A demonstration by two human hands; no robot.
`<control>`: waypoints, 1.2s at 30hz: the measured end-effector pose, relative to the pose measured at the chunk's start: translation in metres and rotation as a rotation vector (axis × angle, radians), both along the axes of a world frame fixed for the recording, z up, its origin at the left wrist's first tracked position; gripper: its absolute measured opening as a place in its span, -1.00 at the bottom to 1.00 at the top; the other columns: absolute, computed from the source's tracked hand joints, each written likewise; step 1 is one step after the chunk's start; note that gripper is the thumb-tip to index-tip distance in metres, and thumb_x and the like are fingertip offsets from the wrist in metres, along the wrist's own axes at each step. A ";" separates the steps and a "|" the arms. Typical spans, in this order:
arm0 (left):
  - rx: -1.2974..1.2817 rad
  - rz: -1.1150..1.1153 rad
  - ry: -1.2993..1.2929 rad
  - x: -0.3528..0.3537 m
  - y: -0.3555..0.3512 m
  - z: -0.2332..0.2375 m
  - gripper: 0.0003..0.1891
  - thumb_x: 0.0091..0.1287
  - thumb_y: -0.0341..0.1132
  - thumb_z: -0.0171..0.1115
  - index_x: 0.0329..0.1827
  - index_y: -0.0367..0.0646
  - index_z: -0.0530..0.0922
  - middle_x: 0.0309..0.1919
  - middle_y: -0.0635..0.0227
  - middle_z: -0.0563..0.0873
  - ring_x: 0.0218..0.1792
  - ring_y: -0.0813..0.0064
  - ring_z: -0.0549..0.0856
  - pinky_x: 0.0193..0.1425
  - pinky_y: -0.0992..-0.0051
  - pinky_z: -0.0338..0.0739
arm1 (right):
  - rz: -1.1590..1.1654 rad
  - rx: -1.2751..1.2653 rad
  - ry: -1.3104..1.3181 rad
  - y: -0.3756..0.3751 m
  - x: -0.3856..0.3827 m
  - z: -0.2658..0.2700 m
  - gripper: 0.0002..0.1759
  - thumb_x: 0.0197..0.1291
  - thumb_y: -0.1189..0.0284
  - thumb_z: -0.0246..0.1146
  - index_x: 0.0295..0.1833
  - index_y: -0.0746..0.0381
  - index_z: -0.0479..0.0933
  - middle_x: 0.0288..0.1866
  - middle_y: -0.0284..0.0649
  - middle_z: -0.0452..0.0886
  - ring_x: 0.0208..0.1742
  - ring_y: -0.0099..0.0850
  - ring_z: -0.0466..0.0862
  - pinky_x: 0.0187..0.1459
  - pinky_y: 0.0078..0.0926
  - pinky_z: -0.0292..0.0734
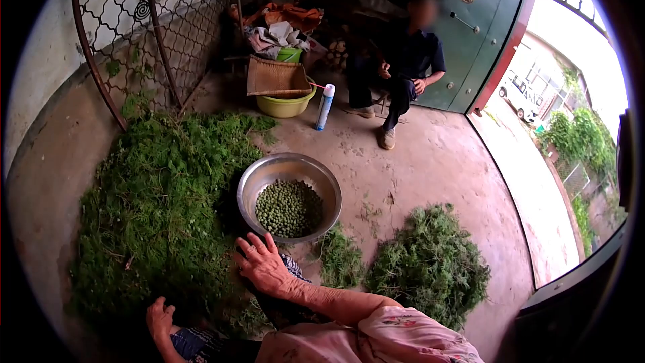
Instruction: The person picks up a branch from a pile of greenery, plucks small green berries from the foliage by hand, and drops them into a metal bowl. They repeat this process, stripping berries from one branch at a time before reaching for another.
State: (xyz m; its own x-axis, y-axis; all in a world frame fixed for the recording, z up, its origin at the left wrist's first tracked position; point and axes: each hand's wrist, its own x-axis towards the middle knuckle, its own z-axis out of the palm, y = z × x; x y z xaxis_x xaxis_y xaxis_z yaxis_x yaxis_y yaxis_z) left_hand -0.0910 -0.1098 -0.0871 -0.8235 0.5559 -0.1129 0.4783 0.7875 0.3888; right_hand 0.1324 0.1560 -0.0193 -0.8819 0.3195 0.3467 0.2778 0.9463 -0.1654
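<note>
A wide metal bowl [328, 185] stands on the floor, with many small round green fruits [289, 208] heaped in it. Just below its near rim is my right hand [263, 265], palm down, fingers spread and holding nothing. My left hand [160, 317] is lower left, at the near edge of a large pile of feathery green plants [161, 195]. Its fingers are curled; whether they hold anything is hidden. A small green clump [339, 255] lies right of the bowl, and a bigger green heap [430, 262] lies farther right.
A seated person [410, 60] is near the green metal door [470, 33]. A spray can [324, 107] stands beside a yellow-green basin [285, 104] with a woven basket [275, 78] on it. A lattice metal gate [151, 33] leans at the left wall.
</note>
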 end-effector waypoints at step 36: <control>0.035 0.300 0.012 0.023 -0.082 0.019 -0.66 0.16 -0.16 0.18 -0.04 -0.10 0.55 -0.20 0.23 0.67 -0.06 0.20 0.57 0.01 0.30 0.44 | 0.069 0.005 -0.116 0.004 0.023 -0.010 -0.36 -0.07 0.25 0.34 0.20 0.09 0.39 0.35 -0.12 0.20 0.35 -0.01 0.13 0.28 0.01 0.04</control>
State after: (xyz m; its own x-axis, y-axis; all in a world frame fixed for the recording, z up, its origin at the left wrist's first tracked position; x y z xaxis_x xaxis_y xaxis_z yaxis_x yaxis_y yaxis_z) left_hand -0.0675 -0.1920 -0.0685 -0.9527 0.2913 -0.0870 0.2313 0.8803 0.4142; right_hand 0.1552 0.1600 -0.0291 -0.9360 0.2554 0.2423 0.2292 0.9645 -0.1312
